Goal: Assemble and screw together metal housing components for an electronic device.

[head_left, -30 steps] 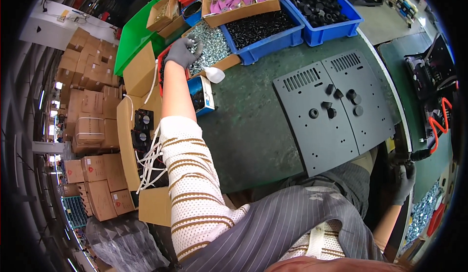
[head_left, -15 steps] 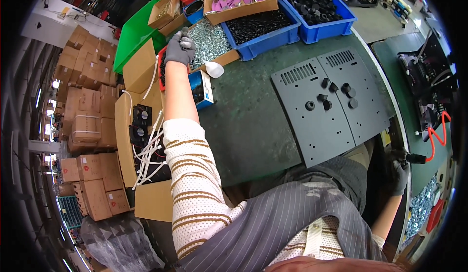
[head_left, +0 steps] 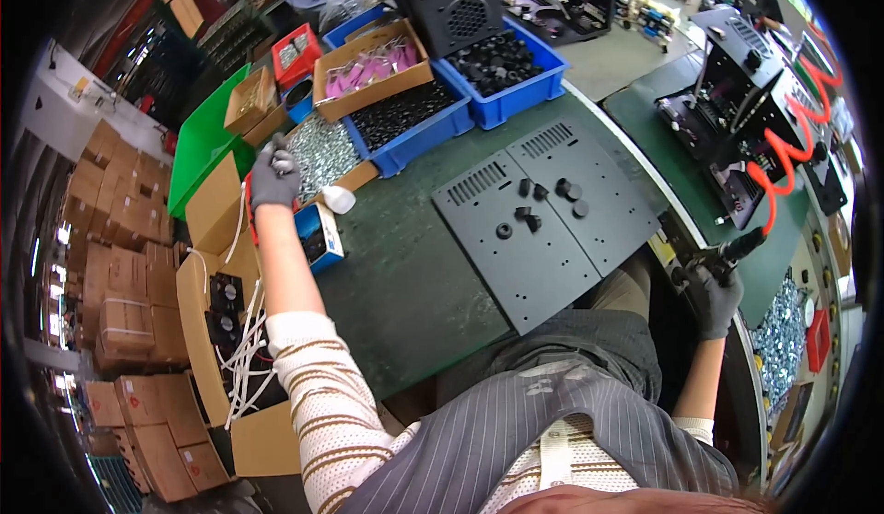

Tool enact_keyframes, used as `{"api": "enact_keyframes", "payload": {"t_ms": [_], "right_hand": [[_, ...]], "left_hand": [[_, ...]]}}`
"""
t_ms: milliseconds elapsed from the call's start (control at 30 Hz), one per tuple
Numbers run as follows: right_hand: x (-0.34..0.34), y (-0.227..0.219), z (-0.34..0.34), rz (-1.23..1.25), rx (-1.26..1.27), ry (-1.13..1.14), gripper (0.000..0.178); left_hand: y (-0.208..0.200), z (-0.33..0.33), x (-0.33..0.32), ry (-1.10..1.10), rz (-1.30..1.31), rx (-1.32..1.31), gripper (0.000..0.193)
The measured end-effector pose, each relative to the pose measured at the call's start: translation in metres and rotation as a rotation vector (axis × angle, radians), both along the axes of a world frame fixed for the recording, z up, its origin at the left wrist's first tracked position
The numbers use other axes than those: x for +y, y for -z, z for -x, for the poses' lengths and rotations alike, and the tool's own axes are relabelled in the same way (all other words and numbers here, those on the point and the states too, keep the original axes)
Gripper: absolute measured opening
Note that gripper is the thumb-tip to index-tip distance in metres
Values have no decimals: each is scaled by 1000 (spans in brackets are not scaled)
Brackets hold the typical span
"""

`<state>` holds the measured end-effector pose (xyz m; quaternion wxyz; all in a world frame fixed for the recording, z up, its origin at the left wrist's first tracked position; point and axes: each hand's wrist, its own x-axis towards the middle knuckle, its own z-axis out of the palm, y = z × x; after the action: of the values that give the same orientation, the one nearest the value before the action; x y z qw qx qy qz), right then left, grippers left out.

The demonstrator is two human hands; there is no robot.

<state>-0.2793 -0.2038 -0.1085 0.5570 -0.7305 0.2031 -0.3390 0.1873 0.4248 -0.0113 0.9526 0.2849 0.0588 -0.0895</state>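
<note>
My left hand [head_left: 275,179], in a grey glove, is at the left edge of a cardboard tray of small silver screws [head_left: 322,153]. Its fingers are curled together; whatever they hold is too small to name. In my right hand [head_left: 715,300], also gloved, is a pneumatic screwdriver [head_left: 739,248] with a red coiled hose [head_left: 781,159], beside the table's right edge. Two dark grey vented metal panels [head_left: 479,228] lie side by side on the green table, apart from both hands. Several black rubber feet [head_left: 504,230] rest on them.
Blue bins hold black screws [head_left: 405,116] and black rubber parts [head_left: 497,64]. A white bottle [head_left: 339,200] and a small blue box [head_left: 319,243] stand near my left forearm. An open carton [head_left: 204,330] with fans and white cables is at left. Black chassis [head_left: 737,146] stand at right.
The view has swung, shifting the table leftward in the picture. My right hand has come up beside the table edge with the screwdriver. My left hand remains by the screw tray.
</note>
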Motion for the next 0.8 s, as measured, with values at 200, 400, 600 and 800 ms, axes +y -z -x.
{"api": "enact_keyframes", "payload": {"t_ms": [200,400,600,800], "right_hand": [[20,-126,-32,407,-593,-51,65],[99,-161,-88,-733,-802,-825,50],[141,-142,-132,-456,-547,-1224,55],[208,-196,-135,-725,-583,-857,41]], "left_hand": [[-8,31,5,64,56,-135,25],[-25,124,-83,286,149,-140,22],[3,223,-191,589,236,61,24],[35,293,-242,638,241,327,24]]}}
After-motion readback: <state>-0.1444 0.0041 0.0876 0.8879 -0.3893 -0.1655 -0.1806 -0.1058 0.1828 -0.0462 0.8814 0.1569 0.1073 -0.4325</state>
